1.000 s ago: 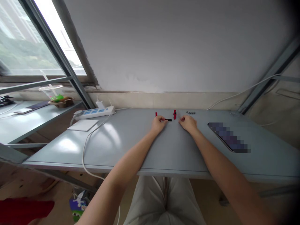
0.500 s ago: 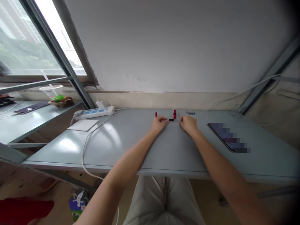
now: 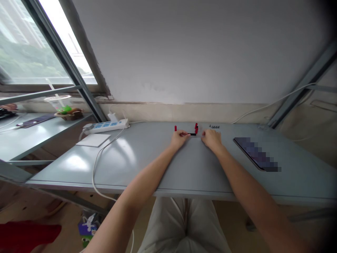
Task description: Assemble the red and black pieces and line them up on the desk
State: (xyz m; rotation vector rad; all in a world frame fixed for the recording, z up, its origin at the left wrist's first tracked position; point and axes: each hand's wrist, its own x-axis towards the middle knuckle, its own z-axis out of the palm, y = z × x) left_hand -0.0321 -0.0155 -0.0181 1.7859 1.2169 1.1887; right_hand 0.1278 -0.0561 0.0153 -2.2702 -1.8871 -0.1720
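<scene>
Near the back of the grey desk (image 3: 192, 161), my left hand (image 3: 179, 139) pinches a short, slim black stick (image 3: 193, 134) that points right. My right hand (image 3: 212, 140) rests a little to the right with curled fingers, beside a small clear piece (image 3: 200, 130); whether the fingers grip it is too small to tell. Just behind the stick's tip lie small red and black pieces (image 3: 196, 128). A short red cylinder (image 3: 175, 128) stands upright behind my left hand. Several tiny dark pieces (image 3: 215, 127) sit in a row behind my right hand.
A phone (image 3: 247, 153) lies to the right. On the left are a white power strip (image 3: 107, 126), a flat white square (image 3: 94, 140) and a cable (image 3: 98, 158) hanging over the front edge. A clear cup (image 3: 56, 102) stands on the neighbouring desk, where part of a person's hand (image 3: 10, 107) shows.
The black stick has shifted very slightly right. Both my hands stay almost in place. Part of another person's hand has appeared at the far left.
</scene>
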